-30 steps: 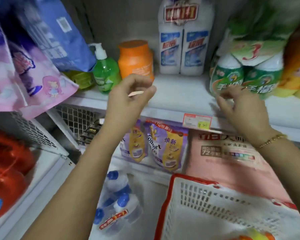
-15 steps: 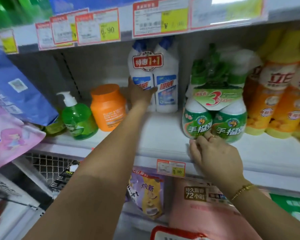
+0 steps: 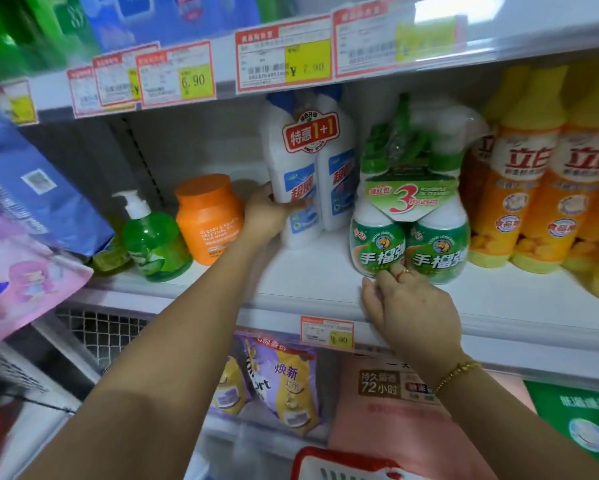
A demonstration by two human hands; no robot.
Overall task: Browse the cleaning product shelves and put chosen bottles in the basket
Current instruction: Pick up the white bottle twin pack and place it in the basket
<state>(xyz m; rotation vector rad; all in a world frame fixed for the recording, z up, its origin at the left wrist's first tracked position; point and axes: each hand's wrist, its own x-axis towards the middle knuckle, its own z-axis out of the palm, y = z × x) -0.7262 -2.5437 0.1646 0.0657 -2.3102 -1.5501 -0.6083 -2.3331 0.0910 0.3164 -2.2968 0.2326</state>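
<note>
At six o'clock, nearest the camera, only the red rim of the basket (image 3: 343, 457) shows. A second ago much of its white mesh was in view, so the head has lifted toward the shelf (image 3: 308, 289).

Further up, at five o'clock, the right hand (image 3: 410, 308) is released. It rests on the shelf lip with its fingertips touching the foot of the green spray bottles (image 3: 409, 244), much as it did half a second ago.

Farther back, just above centre toward eleven o'clock, is the real change. The left hand (image 3: 272, 214) hung clear of the shelf a second ago. It now grasps the white bottle pair (image 3: 306, 174), thumb across the front label, just right of the orange jar (image 3: 208, 216). The pair appears to stand on the shelf, not yet lifted.

The choice looks made. What remains is to draw the pair out and lower it into the basket.
</note>
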